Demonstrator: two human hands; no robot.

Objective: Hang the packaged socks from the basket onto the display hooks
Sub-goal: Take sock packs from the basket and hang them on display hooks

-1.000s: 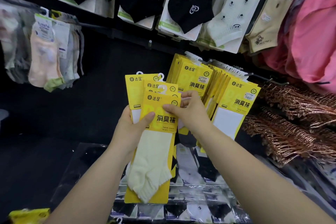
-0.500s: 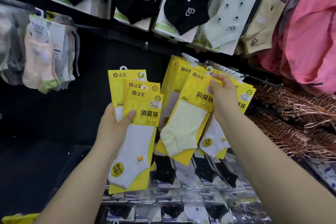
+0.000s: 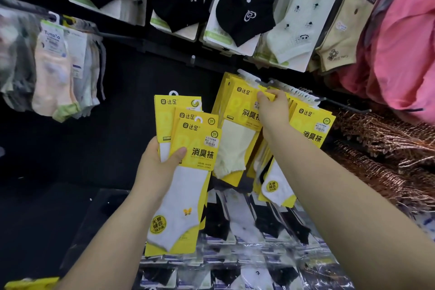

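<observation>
The right hand (image 3: pixel 273 110) is raised to the display hook (image 3: pixel 346 104). Its fingers (image 3: pixel 264 96) pinch the top edge of a pale-yellow sock pack (image 3: pixel 237 134) just left of the hook's bare prong, among the white hanger loops of the hung packs (image 3: pixel 313 125). Holding the card by its top keeps its hanging hole level with the prong, so this looks like the threading step. The hole is hidden behind the fingers, so I cannot tell whether it is on the prong yet. Below and left of the hook, the left hand (image 3: pixel 160 162) grips a fan of three packs (image 3: pixel 195 148), fingers curled behind and thumb pressed across the front card. The fan leaves each hanger loop showing, probably so the next pack can be drawn off easily. Directly under the hook, clear-wrapped bundles (image 3: pixel 247 223) of black and white socks lie in rows in what may be a bin or shelf, though its walls are not clear. I cannot identify the basket. Far below and left of the hook, a yellow card corner (image 3: pixel 30 283) shows at the frame edge.
</observation>
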